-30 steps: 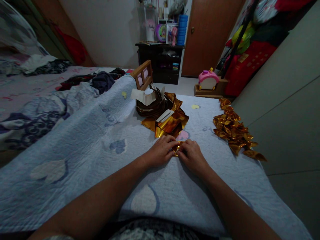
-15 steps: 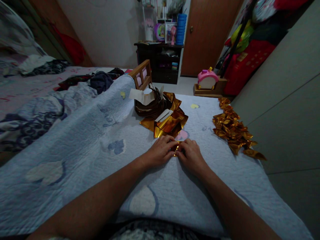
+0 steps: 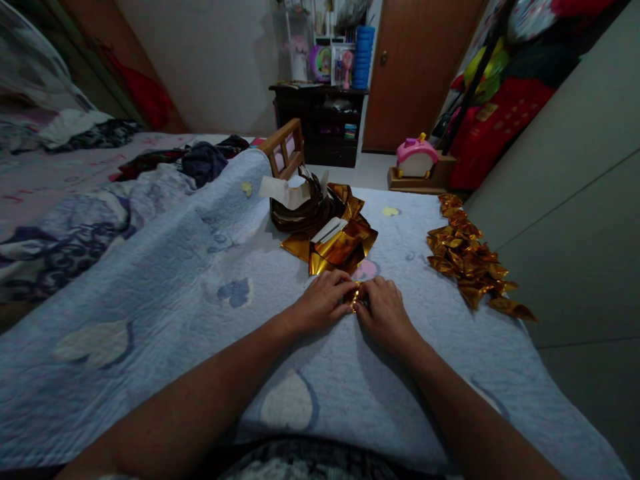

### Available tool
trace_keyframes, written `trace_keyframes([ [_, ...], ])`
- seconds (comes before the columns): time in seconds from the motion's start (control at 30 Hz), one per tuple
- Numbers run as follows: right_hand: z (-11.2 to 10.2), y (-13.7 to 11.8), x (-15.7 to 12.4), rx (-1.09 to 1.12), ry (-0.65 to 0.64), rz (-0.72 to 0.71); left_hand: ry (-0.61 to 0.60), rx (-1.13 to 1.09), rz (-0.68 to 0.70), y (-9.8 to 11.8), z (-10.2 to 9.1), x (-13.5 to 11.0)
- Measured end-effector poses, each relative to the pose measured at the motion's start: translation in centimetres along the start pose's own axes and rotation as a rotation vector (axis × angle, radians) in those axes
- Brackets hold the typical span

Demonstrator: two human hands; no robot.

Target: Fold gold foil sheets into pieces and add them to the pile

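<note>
Between my two hands is a small piece of gold foil paper (image 3: 355, 297), mostly hidden by my fingers. My left hand (image 3: 323, 300) pinches its left side, and my right hand (image 3: 384, 310) pinches its right side, with the fingertips of both almost meeting. Just beyond my hands lie loose gold foil sheets (image 3: 345, 247), some with pale backs showing. Behind them rests a curled stack of paper sheets (image 3: 305, 210) with dark edges. Off to the right sits a pile of folded gold foil pieces (image 3: 467, 253).
A pale blue quilt (image 3: 200, 360) with heart patterns covers the surface under my hands. Rumpled clothes (image 3: 203, 163) lie at the left. Farther back are a wooden bed rail (image 3: 283, 143), a dark shelf unit (image 3: 320, 127) and a pink toy (image 3: 417, 159). A pale panel (image 3: 575, 220) borders the right side.
My hands have drawn slightly closer together on the foil, and less of it shows between them. The piles around have stayed put.
</note>
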State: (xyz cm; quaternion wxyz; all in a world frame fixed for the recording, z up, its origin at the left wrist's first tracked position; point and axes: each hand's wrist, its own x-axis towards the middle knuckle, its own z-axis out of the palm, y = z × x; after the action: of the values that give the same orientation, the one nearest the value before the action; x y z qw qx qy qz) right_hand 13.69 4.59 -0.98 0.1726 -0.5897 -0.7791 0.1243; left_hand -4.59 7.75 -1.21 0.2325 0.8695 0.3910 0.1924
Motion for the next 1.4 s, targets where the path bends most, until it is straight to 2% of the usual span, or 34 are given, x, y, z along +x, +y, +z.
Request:
trace_keyframes([
  [0.4, -0.8, -0.6, -0.6, -0.147, 0.008, 0.042, 0.006, 0.024, 0.031, -0.4, 0.4, 0.1],
  [0.67, -1.2, 1.7, -1.0, -0.146, 0.013, 0.054, -0.02, 0.023, 0.015, 0.0, 0.0, 0.0],
  [0.9, -1.4, 3.4, -0.7, -0.098, 0.05, 0.003, -0.009, 0.046, 0.034, -0.2, 0.1, -0.1],
  [1.1, -1.6, 2.4, 0.2, -0.168, 0.064, 0.155, -0.033, 0.051, 0.058, -0.5, 0.2, -0.1],
  [1.23, -1.3, 1.8, 0.3, -0.185, 0.06, 0.162, -0.017, 0.023, 0.085, -0.7, 0.3, -0.1],
  [1.4, -0.9, 2.1, 0.5, -0.036, 0.126, 0.164, 0.012, -0.041, 0.128, -0.9, 0.3, -0.1],
])
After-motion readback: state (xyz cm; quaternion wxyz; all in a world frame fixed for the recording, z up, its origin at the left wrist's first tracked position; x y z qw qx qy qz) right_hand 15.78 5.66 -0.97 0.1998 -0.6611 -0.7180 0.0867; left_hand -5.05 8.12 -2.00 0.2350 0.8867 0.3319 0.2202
